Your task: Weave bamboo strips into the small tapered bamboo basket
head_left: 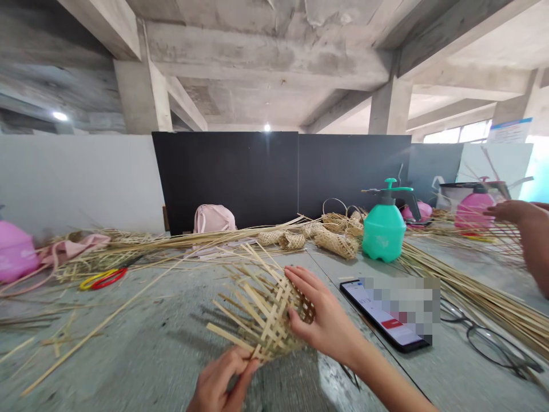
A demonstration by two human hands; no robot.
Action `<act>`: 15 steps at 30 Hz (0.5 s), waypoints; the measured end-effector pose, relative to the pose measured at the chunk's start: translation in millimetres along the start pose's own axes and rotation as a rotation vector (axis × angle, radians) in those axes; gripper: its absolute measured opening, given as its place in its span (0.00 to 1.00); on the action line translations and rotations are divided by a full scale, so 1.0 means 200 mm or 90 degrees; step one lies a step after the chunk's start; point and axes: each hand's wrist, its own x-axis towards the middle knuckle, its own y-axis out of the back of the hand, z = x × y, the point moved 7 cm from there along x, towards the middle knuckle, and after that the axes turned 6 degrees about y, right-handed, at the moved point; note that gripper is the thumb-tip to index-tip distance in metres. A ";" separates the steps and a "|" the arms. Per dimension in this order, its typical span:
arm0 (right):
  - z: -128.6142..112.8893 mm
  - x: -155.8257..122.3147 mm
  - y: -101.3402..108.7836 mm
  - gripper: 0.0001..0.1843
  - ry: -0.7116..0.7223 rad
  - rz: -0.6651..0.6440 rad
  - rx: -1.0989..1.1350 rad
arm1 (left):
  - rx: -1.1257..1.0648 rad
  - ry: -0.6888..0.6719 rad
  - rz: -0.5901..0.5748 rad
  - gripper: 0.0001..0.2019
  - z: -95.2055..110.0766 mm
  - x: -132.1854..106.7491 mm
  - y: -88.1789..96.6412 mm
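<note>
A partly woven bamboo basket [274, 329] is tilted above the grey table, its loose strip ends fanning out to the left and away from me. My left hand [225, 377] pinches its near lower edge between thumb and fingers. On the right side of the weave, my right hand [317, 315] grips it, with the thumb on the near face and the fingers over the far edge. Part of the basket's right wall is hidden behind that hand.
Right of the basket lie a phone [386, 320] and eyeglasses [493, 343]. A green spray bottle [384, 232] stands behind, near finished woven pieces [337, 245]. Scissors [105, 278] and bamboo strips [103, 312] lie left. Another person's hand [523, 223] is at far right.
</note>
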 end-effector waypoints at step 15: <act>0.01 0.00 -0.01 0.28 0.007 -0.008 -0.064 | 0.011 -0.066 -0.022 0.10 0.05 0.00 0.01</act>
